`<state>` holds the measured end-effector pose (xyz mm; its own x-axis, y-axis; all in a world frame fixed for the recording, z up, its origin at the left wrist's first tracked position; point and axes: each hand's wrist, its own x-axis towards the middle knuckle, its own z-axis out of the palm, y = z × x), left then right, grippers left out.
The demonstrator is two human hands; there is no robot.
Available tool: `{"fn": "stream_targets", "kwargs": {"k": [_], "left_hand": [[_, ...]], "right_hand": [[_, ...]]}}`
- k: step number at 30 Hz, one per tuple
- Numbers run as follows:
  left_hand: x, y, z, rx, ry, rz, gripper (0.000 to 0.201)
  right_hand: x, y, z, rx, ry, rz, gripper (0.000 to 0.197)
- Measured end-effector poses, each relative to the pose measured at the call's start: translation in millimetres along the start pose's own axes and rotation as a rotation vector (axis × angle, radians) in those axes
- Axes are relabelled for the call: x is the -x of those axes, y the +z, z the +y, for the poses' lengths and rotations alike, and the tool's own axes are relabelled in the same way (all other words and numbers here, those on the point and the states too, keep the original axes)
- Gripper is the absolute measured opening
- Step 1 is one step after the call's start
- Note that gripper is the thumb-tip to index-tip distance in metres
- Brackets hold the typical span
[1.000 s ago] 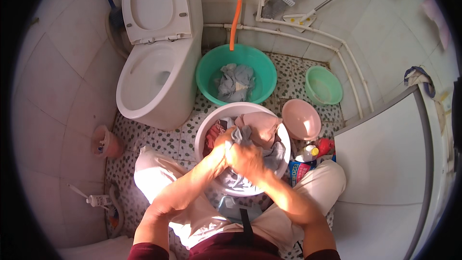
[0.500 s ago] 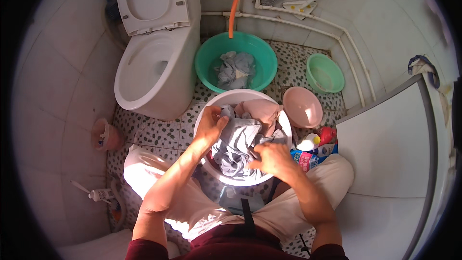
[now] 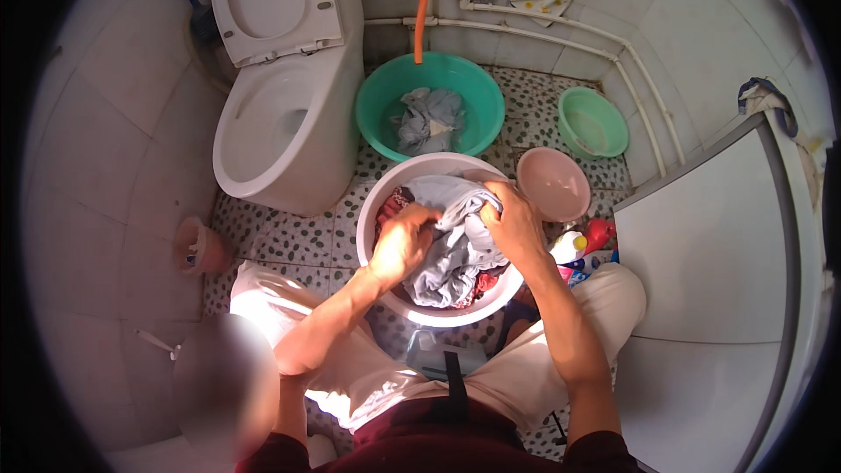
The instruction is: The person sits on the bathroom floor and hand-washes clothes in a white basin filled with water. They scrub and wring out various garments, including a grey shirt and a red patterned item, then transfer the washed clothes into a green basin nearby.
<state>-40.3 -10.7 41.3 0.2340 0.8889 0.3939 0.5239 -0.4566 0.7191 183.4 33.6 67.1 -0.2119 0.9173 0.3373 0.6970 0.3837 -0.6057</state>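
Observation:
Between my knees stands a pale pink washbasin full of clothes. On top lies a crumpled light grey garment, with dark red patterned cloth showing at its left and front edges. My left hand is closed on the garment's left part, fingers curled inward. At the far right side of the basin my right hand grips a bunched fold of the same garment. Just beyond, a green basin holds wet grey cloth in water.
A toilet with its lid up stands at the left. To the right are a small pink basin, a light green basin, bottles and a white panel. An orange hose hangs above the green basin. A blurred patch covers the lower left.
My right hand has moved away from me to the basin's far right, and my left hand inward and nearer. The grey garment has shifted, covering the pink cloth and exposing more red cloth.

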Motion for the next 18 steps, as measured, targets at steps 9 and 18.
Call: {"fn": "stream_targets", "kwargs": {"k": [9, 18], "left_hand": [[-1, -26, 5, 0.315, -0.259, 0.042, 0.034], [47, 1, 9, -0.455, 0.187, -0.334, 0.031]], "right_hand": [[13, -14, 1, 0.26, -0.102, -0.12, 0.036], [46, -17, -22, 0.134, -0.483, -0.271, 0.028]]}}
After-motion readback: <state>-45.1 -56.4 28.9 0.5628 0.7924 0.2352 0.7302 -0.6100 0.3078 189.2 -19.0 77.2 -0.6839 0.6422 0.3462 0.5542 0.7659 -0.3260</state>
